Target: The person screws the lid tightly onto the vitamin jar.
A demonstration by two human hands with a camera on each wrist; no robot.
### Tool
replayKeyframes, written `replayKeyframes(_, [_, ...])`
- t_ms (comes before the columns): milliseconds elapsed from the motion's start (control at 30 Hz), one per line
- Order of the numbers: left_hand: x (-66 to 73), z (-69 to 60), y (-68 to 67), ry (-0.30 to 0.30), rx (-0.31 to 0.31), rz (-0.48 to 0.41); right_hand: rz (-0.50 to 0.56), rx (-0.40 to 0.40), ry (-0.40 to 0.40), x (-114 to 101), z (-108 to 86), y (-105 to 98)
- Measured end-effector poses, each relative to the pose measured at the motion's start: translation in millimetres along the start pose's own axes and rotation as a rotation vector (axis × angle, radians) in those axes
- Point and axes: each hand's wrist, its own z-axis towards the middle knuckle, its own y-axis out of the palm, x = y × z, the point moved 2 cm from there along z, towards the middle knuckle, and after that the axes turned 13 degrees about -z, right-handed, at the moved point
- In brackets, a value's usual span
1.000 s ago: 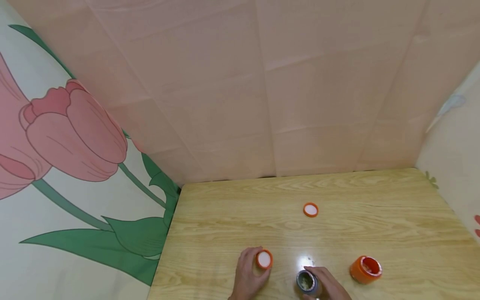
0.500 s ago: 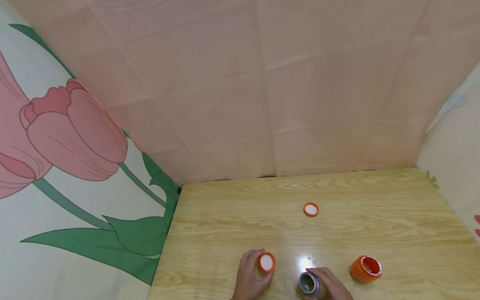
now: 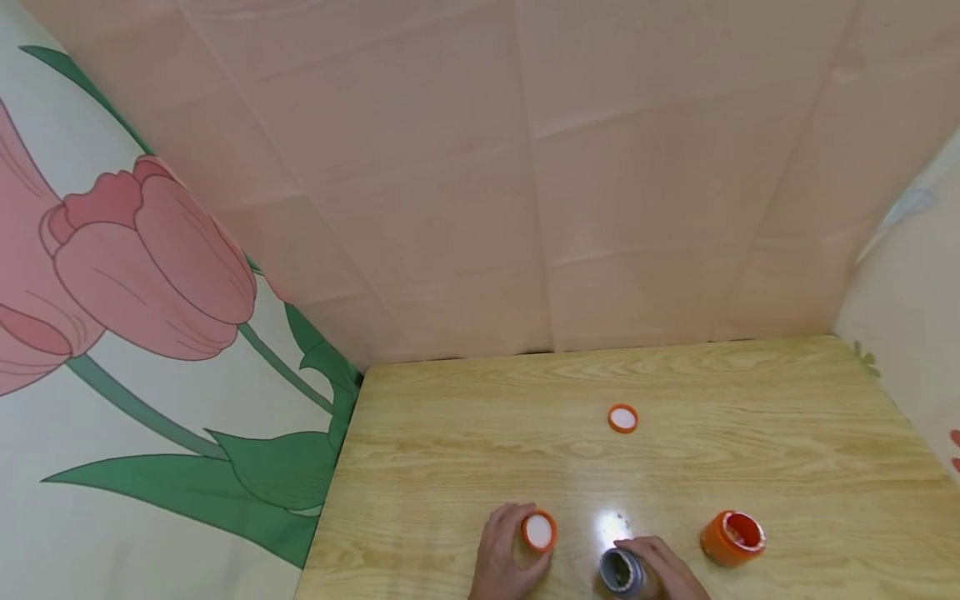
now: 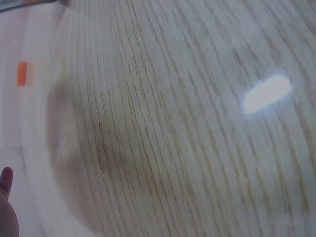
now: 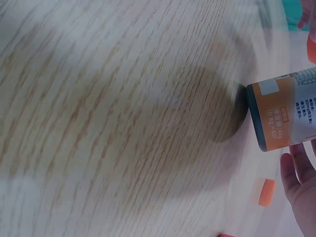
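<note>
In the head view my left hand (image 3: pixel 504 550) holds an orange cap (image 3: pixel 539 532) by its edge, its white inside facing up. My right hand (image 3: pixel 666 568) grips a dark bottle (image 3: pixel 621 573) from the right; its uncapped mouth leans left toward the cap, with a gap between them. The right wrist view shows the bottle's orange and white label (image 5: pixel 284 106) and my right fingers curled at its side. Only a bit of my left hand (image 4: pixel 7 212) appears in the left wrist view, where the cap is out of sight.
Farther back on the wood-grain table (image 3: pixel 465 433) lies a second orange cap (image 3: pixel 622 418), white inside up. An uncapped orange jar (image 3: pixel 733 538) stands right of my right hand. A pink cloth (image 3: pixel 450 208) hangs behind; a tulip-patterned wall (image 3: pixel 165 258) rises at the left.
My left hand has brought its cap a little to the right and nearer to me. The bottle in my right hand has shifted slightly right, its mouth tipping more to the left.
</note>
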Motion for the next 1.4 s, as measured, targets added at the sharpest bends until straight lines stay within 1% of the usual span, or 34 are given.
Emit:
replayKeyframes(133, [3.2,-0.3,-0.3,0.012,-0.001,-0.014,-0.017,-0.023,0.023,-1,-0.7,0])
replayKeyframes(267, [6.2,-2.5,0.7,0.025,-0.008,-0.018,-0.034,-0.013,0.028,0,-2.8,2])
replayKeyframes(433, [13.5,-4.7,2.6,0.034,-0.054,0.01,-0.033,-0.002,0.022,-2,-4.5,3])
replayKeyframes(600, [20.6,-4.1,7.0,0.03,-0.108,0.008,-0.024,0.017,0.003,-4,-4.6,5])
replayKeyframes(733, [25.2,-3.0,11.0,0.064,-0.115,0.028,-0.046,0.025,0.001,-6,-3.7,5])
replayKeyframes(800, [27.6,-2.3,12.6,0.082,-0.109,0.041,-0.056,0.014,0.008,-7,-3.0,5])
replayKeyframes(900, [30.8,-0.7,14.2,0.089,-0.122,0.04,-0.07,-0.025,0.033,-9,-2.2,3])
replayKeyframes(1067, [36.5,1.3,14.1,0.07,-0.162,0.02,-0.069,-0.167,0.138,-13,-1.0,-2])
replayKeyframes(1167, [39.5,2.6,13.2,0.046,-0.181,0.014,-0.067,-0.26,0.206,-15,1.0,-5])
replayKeyframes(1267, [41.4,4.1,12.7,0.036,-0.195,0.016,-0.062,-0.313,0.25,-18,2.7,-7])
replayKeyframes(1400, [42.5,5.6,12.4,0.071,-0.189,0.027,-0.017,-0.373,0.285,-21,4.7,-9])
